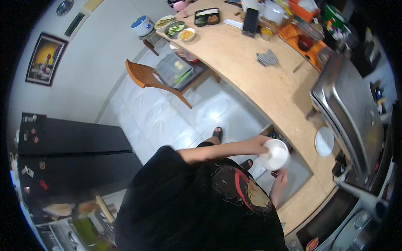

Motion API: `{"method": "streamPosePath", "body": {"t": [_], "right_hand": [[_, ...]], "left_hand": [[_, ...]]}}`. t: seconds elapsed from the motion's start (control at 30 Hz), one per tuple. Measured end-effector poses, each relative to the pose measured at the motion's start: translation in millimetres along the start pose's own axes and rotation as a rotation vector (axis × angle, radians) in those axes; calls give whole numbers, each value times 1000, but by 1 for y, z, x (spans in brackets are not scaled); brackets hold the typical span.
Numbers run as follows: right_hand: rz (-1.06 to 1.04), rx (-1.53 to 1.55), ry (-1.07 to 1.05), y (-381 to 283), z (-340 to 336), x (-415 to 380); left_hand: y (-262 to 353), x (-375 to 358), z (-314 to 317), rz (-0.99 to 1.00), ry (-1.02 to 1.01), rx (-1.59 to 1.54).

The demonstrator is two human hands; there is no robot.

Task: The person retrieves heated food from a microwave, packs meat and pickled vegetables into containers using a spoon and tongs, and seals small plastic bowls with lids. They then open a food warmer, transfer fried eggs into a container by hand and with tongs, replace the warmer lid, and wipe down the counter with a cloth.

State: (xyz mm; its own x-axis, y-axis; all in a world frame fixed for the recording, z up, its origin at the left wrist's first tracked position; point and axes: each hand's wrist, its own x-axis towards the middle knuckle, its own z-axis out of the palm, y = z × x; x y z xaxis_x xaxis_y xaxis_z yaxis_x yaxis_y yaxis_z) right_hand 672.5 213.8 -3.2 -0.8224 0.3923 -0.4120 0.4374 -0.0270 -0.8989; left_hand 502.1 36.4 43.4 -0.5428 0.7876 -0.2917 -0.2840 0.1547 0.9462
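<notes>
My left hand (256, 145) grips a white bowl (276, 154) by its rim, with the bowl's inside facing up toward me. Just below the bowl is my right hand (280, 180), its fingers closed around a small dark reddish thing (274, 173) too small to name. Both hands are in front of my body, over an open drawer (295, 167) at the counter's edge. Part of the drawer's contents is hidden by the bowl and my left hand.
On the wooden counter (259, 88) are a white plate (324, 141), a striped cloth (267, 58), a phone (250, 21), a food tray (207, 17) and several bowls. A large metal appliance (347, 113) stands at right. A chair (155, 79) and a black refrigerator (75, 154) are left.
</notes>
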Motion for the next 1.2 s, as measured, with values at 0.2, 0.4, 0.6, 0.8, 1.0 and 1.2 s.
{"method": "streamPosePath", "body": {"t": [0.2, 0.4, 0.6, 0.8, 1.0, 1.2], "right_hand": [[-385, 83, -361, -106, 167, 64], [-434, -118, -488, -151, 343, 140], [-405, -152, -530, -204, 426, 186], [-236, -46, -451, -195, 451, 270], [-315, -76, -435, -211, 496, 379], [-476, -141, -391, -262, 539, 411]], "left_hand": [[-33, -80, -135, -48, 520, -268], [10, -134, -279, -144, 695, -468], [24, -142, -390, 13, 681, -501], [1, -62, -504, 44, 800, -452], [-21, 0, -545, 132, 819, -483], [-35, -48, -573, 4, 983, -562]]}}
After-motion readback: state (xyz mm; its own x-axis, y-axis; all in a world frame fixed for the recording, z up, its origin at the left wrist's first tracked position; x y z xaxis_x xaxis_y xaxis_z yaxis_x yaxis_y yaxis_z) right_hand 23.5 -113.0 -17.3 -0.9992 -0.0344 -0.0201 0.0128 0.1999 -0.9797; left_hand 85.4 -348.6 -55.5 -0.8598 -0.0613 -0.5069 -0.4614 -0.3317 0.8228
